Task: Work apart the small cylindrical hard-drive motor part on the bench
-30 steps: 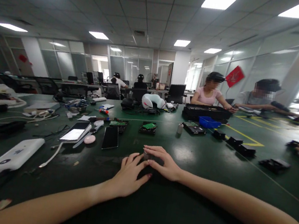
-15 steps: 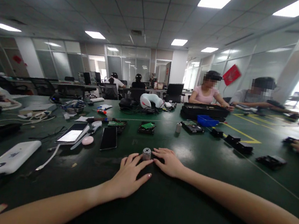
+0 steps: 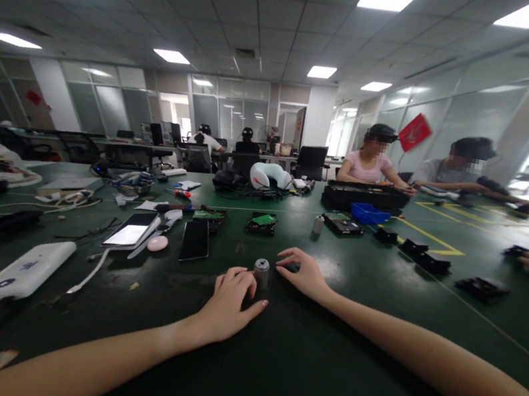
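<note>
Small grey cylinder (image 3: 261, 270), upright on the worktop (image 3: 316, 372), between left hand (image 3: 230, 300), curved wide, contact uncertain, and right hand (image 3: 309, 277), parted, empty, just clear. Apparent step: positioning; gripping would require closing around its sides.

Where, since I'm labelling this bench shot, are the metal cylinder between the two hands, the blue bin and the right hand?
Metal cylinder (image 3: 260, 273): head view, on its upright side.
Blue bin (image 3: 367, 216): head view, on its outer wall.
Right hand (image 3: 306, 275): head view, on the back of the hand.
</note>
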